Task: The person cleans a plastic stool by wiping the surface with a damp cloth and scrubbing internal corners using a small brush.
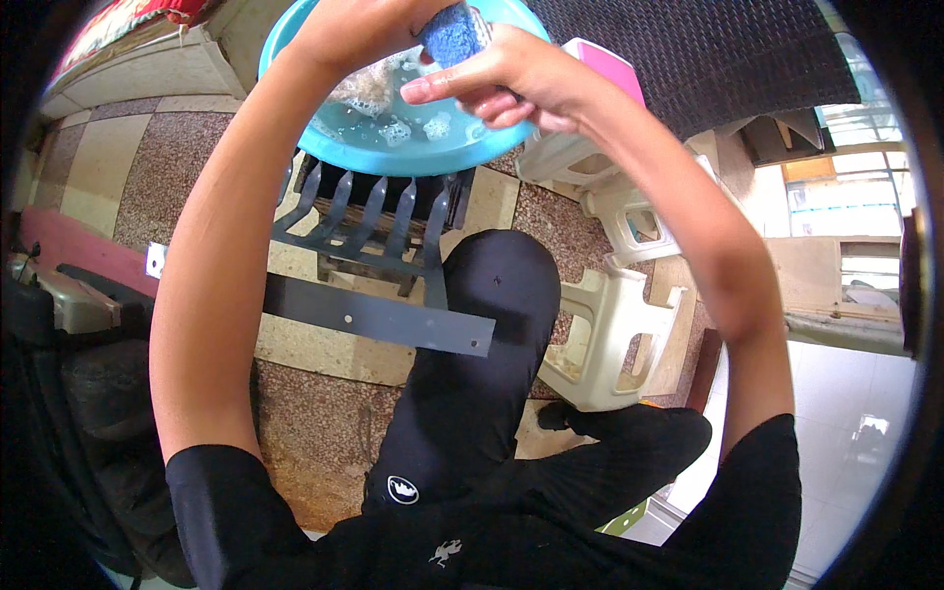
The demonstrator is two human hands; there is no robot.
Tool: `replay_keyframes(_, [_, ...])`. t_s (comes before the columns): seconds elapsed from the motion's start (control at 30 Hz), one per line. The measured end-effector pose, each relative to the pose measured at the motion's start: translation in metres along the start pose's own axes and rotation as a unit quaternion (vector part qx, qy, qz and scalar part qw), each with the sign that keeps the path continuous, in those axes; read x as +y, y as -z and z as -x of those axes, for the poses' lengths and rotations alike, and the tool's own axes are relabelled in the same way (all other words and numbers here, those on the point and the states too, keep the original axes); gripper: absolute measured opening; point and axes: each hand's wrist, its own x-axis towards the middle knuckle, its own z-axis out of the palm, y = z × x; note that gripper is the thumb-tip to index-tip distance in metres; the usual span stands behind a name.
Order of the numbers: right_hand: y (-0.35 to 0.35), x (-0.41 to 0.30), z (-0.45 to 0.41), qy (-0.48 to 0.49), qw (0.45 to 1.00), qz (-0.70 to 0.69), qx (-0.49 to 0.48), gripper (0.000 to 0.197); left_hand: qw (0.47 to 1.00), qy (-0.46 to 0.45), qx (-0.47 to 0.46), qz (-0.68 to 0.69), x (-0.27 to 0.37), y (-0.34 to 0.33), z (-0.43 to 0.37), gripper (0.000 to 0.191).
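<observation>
My left hand (369,23) reaches over a light-blue plastic basin (413,164), with part of it cut off by the top edge of the view. Between it and my right hand (516,77) is a bunched blue terry cloth item (451,37) with a whitish patterned edge. Both hands grip this item above the basin. On my right hand one digit stretches out to the left, while the other fingers curl under. Soapy water (413,125) with foam fills the basin. A pale, suds-covered cloth (365,88) lies in the water beneath my left hand.
Under the basin, a dark slatted stand (361,228) rests on the tiled floor; a grey metal strip (376,317) crosses before my knee. White plastic stools (605,339) stand at right, near a pink-and-white box (608,70) and black woven surface (700,59). Dark padded seating (110,391) is left.
</observation>
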Motion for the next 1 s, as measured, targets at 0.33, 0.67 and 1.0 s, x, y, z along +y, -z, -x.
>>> replay_keyframes(0.33, [0.038,-0.014,-0.051,0.165,0.734,0.603,0.264,0.044,0.964,0.256,-0.061,-0.045,-0.005,-0.028,0.001,0.007])
replay_keyframes(0.67, [0.039,-0.068,-0.061,0.192,0.513,0.830,0.106,0.048,0.723,0.479,-0.069,0.494,-0.006,-0.048,0.015,0.017])
replay_keyframes(1.0, [0.056,-0.068,-0.061,0.277,0.479,0.832,-0.051,0.042,0.532,0.468,-0.083,0.701,0.026,-0.038,0.011,0.017])
